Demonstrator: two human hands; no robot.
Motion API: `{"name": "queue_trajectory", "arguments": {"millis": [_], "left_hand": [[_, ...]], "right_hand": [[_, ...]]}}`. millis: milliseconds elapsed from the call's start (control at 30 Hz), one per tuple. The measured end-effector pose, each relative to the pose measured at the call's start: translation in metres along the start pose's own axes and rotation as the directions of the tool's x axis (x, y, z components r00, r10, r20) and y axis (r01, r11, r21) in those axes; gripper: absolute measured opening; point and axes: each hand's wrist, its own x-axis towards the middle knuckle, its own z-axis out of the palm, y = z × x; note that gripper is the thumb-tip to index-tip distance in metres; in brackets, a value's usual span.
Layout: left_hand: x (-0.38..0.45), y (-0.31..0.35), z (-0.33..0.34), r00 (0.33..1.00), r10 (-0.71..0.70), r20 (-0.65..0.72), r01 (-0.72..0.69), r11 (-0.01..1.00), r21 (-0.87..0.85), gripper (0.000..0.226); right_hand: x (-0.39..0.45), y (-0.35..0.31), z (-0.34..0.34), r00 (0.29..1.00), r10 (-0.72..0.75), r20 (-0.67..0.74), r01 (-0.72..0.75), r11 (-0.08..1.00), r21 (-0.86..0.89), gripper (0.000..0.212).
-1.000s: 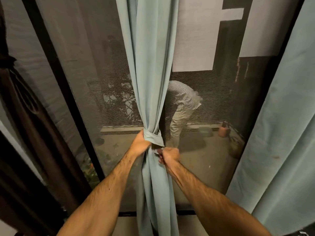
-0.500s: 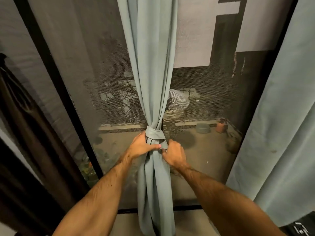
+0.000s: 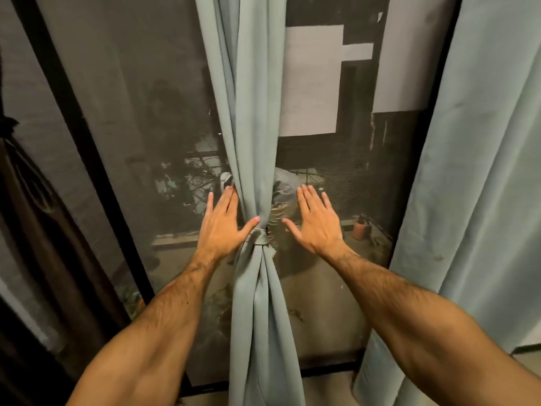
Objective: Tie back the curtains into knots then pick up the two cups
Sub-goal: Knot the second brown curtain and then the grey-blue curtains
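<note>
A pale blue-grey curtain [image 3: 251,118] hangs down the middle of the window, gathered by a knot [image 3: 260,238] at hand height. My left hand [image 3: 222,224] is spread flat with straight fingers, its thumb touching the curtain just above the knot. Right of the knot, my right hand [image 3: 316,221] is spread flat too, apart from the fabric. A second blue-grey curtain [image 3: 480,177] hangs loose along the right side. No cups are in view.
A dark mesh window [image 3: 146,127] with a black frame bar [image 3: 87,159] fills the background. A dark brown curtain [image 3: 35,230] hangs at the left. Through the mesh, a person in a striped shirt [image 3: 282,186] bends over and an orange pot [image 3: 360,228] stands.
Both hands have let go of the knot and opened flat, moving up and apart to either side of the curtain. The knot stays tied.
</note>
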Motion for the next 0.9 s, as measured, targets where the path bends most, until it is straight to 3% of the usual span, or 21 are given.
{"name": "queue_trajectory", "arguments": {"millis": [133, 233, 300, 400, 533, 700, 900], "left_hand": [[0.010, 0.030, -0.004, 0.995, -0.006, -0.099, 0.007, 1.000, 0.016, 0.079], [0.008, 0.065, -0.014, 0.998, 0.019, -0.062, -0.013, 0.994, 0.111, 0.062], [0.008, 0.093, -0.017, 0.997, 0.081, -0.016, -0.079, 0.991, 0.110, 0.059], [0.014, 0.136, -0.018, 0.971, 0.227, -0.081, -0.223, 0.973, 0.054, 0.051], [0.030, 0.205, -0.019, 0.920, 0.343, -0.189, -0.334, 0.939, 0.076, 0.059], [0.039, 0.308, -0.031, 0.918, 0.339, -0.205, -0.343, 0.939, 0.017, 0.085], [0.044, 0.420, -0.033, 0.911, 0.317, -0.263, -0.349, 0.933, -0.086, 0.093]], "right_hand": [[-0.017, 0.035, -0.032, 0.993, 0.107, -0.046, -0.109, 0.993, -0.040, 0.094], [-0.040, 0.066, -0.055, 0.982, 0.172, -0.078, -0.178, 0.981, -0.074, 0.094], [-0.057, 0.089, -0.069, 0.972, 0.210, -0.103, -0.221, 0.969, -0.114, 0.094], [-0.082, 0.126, -0.092, 0.956, 0.259, -0.135, -0.278, 0.948, -0.155, 0.093], [-0.120, 0.181, -0.124, 0.935, 0.297, -0.194, -0.334, 0.923, -0.193, 0.092], [-0.180, 0.260, -0.164, 0.900, 0.361, -0.244, -0.414, 0.884, -0.220, 0.093], [-0.244, 0.354, -0.204, 0.875, 0.382, -0.299, -0.459, 0.850, -0.257, 0.093]]}}
